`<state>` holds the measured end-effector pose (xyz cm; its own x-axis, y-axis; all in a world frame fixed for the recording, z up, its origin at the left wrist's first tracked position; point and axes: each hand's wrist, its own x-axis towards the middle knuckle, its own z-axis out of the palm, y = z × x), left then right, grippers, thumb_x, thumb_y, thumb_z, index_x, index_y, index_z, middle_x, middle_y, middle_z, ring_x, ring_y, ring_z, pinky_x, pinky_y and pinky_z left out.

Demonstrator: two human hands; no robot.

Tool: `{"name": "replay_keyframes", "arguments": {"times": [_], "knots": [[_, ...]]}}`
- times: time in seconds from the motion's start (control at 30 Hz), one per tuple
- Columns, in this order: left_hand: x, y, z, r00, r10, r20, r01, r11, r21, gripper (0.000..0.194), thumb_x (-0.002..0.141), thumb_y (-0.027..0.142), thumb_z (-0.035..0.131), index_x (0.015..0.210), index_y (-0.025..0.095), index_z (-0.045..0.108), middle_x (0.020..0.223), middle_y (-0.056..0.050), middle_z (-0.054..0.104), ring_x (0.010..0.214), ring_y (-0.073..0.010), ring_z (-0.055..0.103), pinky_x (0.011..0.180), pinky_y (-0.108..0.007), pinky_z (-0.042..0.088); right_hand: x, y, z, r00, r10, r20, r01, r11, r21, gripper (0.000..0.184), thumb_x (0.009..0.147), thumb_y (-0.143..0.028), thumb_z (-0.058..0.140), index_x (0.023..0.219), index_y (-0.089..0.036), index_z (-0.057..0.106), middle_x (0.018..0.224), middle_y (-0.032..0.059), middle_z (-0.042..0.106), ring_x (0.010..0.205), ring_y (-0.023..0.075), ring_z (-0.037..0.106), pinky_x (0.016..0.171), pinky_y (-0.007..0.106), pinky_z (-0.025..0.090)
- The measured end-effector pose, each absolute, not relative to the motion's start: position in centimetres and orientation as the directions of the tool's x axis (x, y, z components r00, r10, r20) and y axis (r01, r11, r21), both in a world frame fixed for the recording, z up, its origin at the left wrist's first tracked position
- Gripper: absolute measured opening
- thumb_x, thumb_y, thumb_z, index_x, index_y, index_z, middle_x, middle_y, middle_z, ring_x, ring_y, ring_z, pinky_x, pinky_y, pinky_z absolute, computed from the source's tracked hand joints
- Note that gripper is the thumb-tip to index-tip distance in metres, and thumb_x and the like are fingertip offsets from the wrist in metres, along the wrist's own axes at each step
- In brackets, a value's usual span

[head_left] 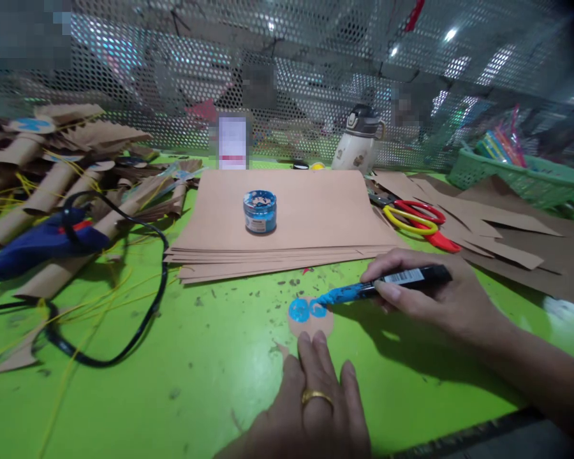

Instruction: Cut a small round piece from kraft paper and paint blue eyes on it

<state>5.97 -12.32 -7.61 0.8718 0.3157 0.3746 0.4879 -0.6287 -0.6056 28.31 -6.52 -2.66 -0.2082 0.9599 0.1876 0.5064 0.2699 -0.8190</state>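
My right hand (411, 290) grips a black marker-like pen (404, 278) whose front part is coated in blue paint. Its blue tip touches a small round piece of brown paper (310, 328) on the green table. Two blue painted circles sit side by side on that paper; the right one has an unpainted patch inside. My left hand (318, 395), with a gold ring, lies with fingers stretched out, two fingertips on the disc's near edge. Beyond the hands, an open jar of blue paint (260, 213) stands on a stack of brown paper sheets (310, 217).
To the left lie rolled and pleated brown paper pieces (52, 185), yellow strings, a blue-handled tool (43, 245) and its black cord (165, 274). Scissors (416, 220), paper offcuts (502, 217) and a green basket (521, 175) are at right. A bottle (358, 143) stands behind.
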Motion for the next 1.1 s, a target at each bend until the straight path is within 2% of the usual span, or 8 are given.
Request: {"name": "replay_keyframes", "arguments": {"times": [0.13, 0.33, 0.53, 0.73, 0.93, 1.1], "knots": [[5.97, -12.30, -7.68, 0.872, 0.312, 0.378, 0.487, -0.625, -0.610, 0.026, 0.094, 0.027, 0.051, 0.115, 0.015, 0.060, 0.105, -0.008, 0.076, 0.094, -0.0192, 0.070, 0.082, -0.033, 0.048, 28.74, -6.47, -2.71, -0.205, 0.967, 0.150, 0.502, 0.235, -0.832, 0.009, 0.080, -0.027, 0.065, 0.078, -0.021, 0.072, 0.058, 0.0006, 0.061, 0.049, 0.0144, 0.051, 0.043, 0.026, 0.038], [6.10, -12.30, -7.44, 0.874, 0.302, 0.381, 0.484, -0.623, -0.615, 0.023, 0.094, 0.016, 0.042, 0.112, 0.013, 0.058, 0.102, -0.008, 0.076, 0.091, -0.0189, 0.071, 0.077, -0.032, 0.052, 28.94, -6.70, -2.61, -0.153, 0.976, 0.156, 0.511, 0.213, -0.833, 0.008, 0.079, -0.025, 0.066, 0.075, -0.020, 0.072, 0.060, 0.0007, 0.062, 0.050, 0.0138, 0.051, 0.046, 0.026, 0.037], [5.98, -12.44, -7.51, 0.883, 0.302, 0.360, 0.469, -0.625, -0.624, 0.026, 0.094, 0.020, 0.044, 0.115, 0.012, 0.057, 0.105, -0.010, 0.075, 0.093, -0.0198, 0.071, 0.079, -0.033, 0.053, 28.56, -6.90, -2.68, -0.137, 0.979, 0.151, 0.491, 0.200, -0.848, 0.009, 0.081, -0.024, 0.064, 0.078, -0.020, 0.072, 0.059, 0.0008, 0.063, 0.051, 0.0142, 0.052, 0.047, 0.026, 0.040], [5.93, -12.43, -7.85, 0.881, 0.303, 0.363, 0.471, -0.622, -0.625, 0.029, 0.094, 0.028, 0.050, 0.116, 0.013, 0.058, 0.107, -0.011, 0.075, 0.096, -0.0218, 0.070, 0.080, -0.036, 0.050, 28.46, -6.86, -2.98, -0.152, 0.976, 0.153, 0.519, 0.211, -0.828, 0.010, 0.081, -0.027, 0.066, 0.081, -0.020, 0.073, 0.058, 0.0006, 0.061, 0.049, 0.0141, 0.051, 0.044, 0.025, 0.037], [5.89, -12.30, -7.72, 0.875, 0.297, 0.382, 0.481, -0.622, -0.618, 0.025, 0.095, 0.024, 0.048, 0.114, 0.013, 0.058, 0.105, -0.009, 0.075, 0.094, -0.0204, 0.070, 0.080, -0.035, 0.050, 29.17, -6.62, -2.91, -0.181, 0.966, 0.182, 0.514, 0.251, -0.820, 0.009, 0.079, -0.024, 0.066, 0.075, -0.020, 0.072, 0.059, 0.0011, 0.063, 0.049, 0.0132, 0.052, 0.046, 0.024, 0.040], [5.95, -12.32, -7.61, 0.878, 0.308, 0.366, 0.476, -0.631, -0.613, 0.026, 0.095, 0.026, 0.049, 0.115, 0.013, 0.059, 0.107, -0.010, 0.075, 0.095, -0.0208, 0.070, 0.080, -0.034, 0.050, 29.00, -6.86, -2.81, -0.164, 0.976, 0.143, 0.489, 0.206, -0.847, 0.010, 0.080, -0.025, 0.066, 0.076, -0.020, 0.072, 0.060, 0.0017, 0.064, 0.050, 0.0133, 0.052, 0.047, 0.024, 0.041]]}}
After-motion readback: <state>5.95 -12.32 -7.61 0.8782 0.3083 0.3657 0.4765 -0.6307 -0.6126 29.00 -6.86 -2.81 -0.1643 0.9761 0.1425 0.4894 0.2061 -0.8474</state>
